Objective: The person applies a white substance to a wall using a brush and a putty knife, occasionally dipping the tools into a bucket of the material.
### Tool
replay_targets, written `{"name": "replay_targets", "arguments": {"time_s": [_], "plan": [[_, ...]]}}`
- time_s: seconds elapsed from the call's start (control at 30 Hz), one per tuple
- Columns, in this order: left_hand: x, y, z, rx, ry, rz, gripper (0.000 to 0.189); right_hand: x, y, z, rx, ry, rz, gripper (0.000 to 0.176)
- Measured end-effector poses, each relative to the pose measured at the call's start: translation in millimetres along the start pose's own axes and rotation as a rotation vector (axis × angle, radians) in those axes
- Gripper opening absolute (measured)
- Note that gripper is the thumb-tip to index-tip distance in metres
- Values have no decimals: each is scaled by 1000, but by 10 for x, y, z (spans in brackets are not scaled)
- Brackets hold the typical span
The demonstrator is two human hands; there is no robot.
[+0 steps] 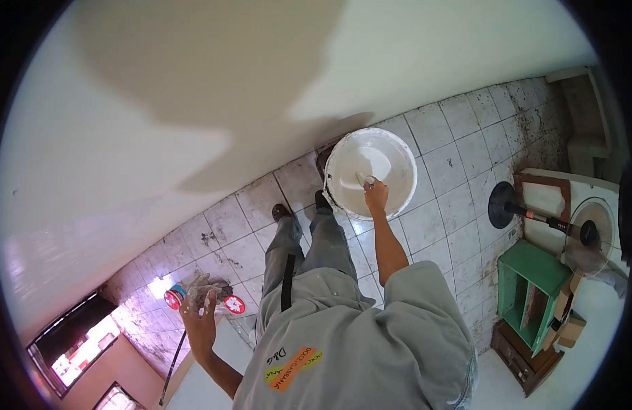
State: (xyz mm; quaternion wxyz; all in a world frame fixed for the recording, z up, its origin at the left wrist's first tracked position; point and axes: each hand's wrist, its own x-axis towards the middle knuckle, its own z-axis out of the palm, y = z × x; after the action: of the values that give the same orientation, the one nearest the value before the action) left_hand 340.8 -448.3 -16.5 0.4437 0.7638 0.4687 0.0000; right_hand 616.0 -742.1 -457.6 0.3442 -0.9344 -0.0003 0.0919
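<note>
A large white bucket [335,154] stands on the floor near the wall, with pale, creamy material inside. My right hand [376,197] reaches over its near rim into the bucket. Its fingers are closed, and a small whitish piece shows at their tips; what it is I cannot make out. Out to the left, my left hand [201,320] is raised with thumb and fingers apart and pale smears on them. Behind it are a blue and red can [172,298] and a round red and white lid or can top [235,305].
The pale wall [159,157] rises close in front of my feet. Stained tiles [439,212] cover the floor. On the right are a fan [569,229], a green shelf unit [524,287] and a brown wooden piece [521,359]. A dark stick [172,369] leans at lower left.
</note>
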Motion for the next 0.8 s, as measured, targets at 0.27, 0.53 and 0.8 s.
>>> {"name": "replay_targets", "arguments": {"time_s": [0.27, 0.53, 0.8], "plan": [[59, 141, 30, -36, -30, -9, 28, -134, -143, -404, 516, 171, 200, 15], [173, 46, 55, 31, 3, 100, 27, -130, -161, -707, 579, 293, 99, 20], [67, -15, 21, 148, 26, 62, 26, 52, -217, -127, 184, 137, -23, 18]]}}
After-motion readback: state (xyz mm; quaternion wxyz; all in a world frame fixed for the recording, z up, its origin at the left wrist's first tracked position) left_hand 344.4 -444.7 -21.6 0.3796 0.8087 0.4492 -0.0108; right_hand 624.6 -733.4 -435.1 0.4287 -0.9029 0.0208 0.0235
